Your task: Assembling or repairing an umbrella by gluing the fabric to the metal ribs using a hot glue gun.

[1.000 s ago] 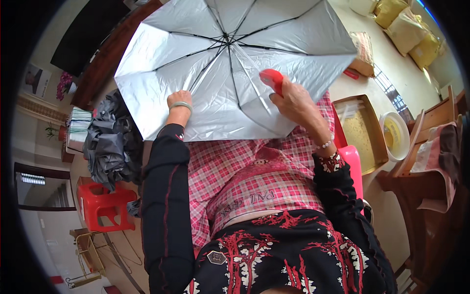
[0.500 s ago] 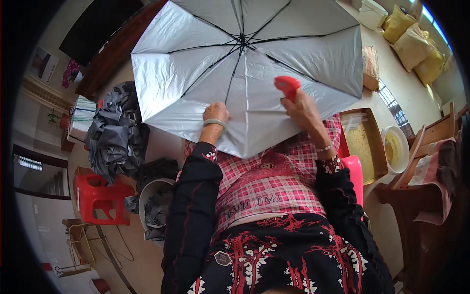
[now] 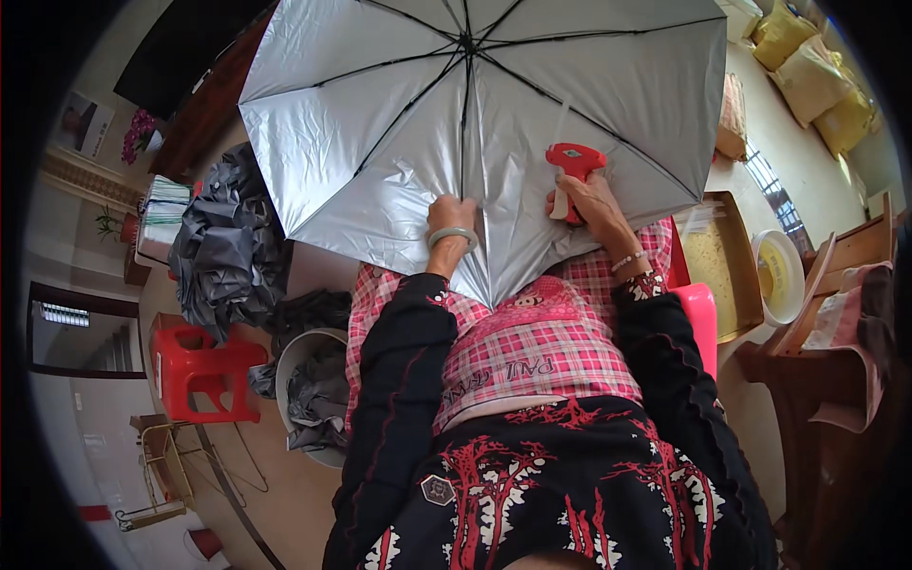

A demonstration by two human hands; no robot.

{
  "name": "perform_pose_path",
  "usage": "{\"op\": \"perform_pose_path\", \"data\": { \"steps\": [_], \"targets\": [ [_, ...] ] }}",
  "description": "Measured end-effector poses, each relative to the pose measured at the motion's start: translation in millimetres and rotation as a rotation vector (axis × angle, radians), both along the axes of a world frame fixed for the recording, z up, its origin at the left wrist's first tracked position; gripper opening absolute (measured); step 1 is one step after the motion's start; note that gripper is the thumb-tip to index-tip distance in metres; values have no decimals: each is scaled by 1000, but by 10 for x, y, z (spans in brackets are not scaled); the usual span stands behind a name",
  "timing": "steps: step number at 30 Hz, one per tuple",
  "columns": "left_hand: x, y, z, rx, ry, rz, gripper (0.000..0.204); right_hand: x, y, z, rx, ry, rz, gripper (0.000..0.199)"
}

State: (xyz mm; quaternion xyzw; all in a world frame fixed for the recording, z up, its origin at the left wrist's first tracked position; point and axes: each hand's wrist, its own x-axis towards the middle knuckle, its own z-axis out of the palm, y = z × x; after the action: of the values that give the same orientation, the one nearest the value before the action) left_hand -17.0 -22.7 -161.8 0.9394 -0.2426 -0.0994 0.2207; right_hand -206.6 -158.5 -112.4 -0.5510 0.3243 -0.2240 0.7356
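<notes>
An opened umbrella (image 3: pixel 380 133), its silver lining facing me, spreads across my lap with black ribs meeting at a hub near the top. My left hand (image 3: pixel 450 217), with a pale bangle at the wrist, is closed on the fabric beside a rib, close to the near edge. In my right hand (image 3: pixel 594 207) is a red tagging gun (image 3: pixel 574 158) with a white trigger; the fingers wrap round its handle. A clear strip rises from its top. The gun is held over the lining, right of my left hand; its tip cannot be made out.
Dark crumpled fabric (image 3: pixel 228 237) is heaped at left, above a red stool (image 3: pixel 204 370). A grey bin (image 3: pixel 289 380) holds more. At right are a shallow box (image 3: pixel 741 275) with clear strips, a white tub (image 3: pixel 785 285) and a wooden chair (image 3: pixel 807 361). Sacks (image 3: pixel 812 81) lie far right.
The umbrella has shifted, its hub moving up the view. My left hand has moved right along the near fabric. The tagging gun has turned more upright and come slightly lower and right.
</notes>
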Motion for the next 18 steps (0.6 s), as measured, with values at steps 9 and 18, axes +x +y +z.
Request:
{"op": "perform_pose_path", "data": {
  "steps": [9, 18],
  "targets": [
    [-46, -260, -396, -242, 199, 63, 25, 39, 56, 4, -27, 11, 50, 28],
    [-236, -177, -39, -579, 536, 175, 15, 83, 138, -40, -10, 46, 151, 26]
  ]
}}
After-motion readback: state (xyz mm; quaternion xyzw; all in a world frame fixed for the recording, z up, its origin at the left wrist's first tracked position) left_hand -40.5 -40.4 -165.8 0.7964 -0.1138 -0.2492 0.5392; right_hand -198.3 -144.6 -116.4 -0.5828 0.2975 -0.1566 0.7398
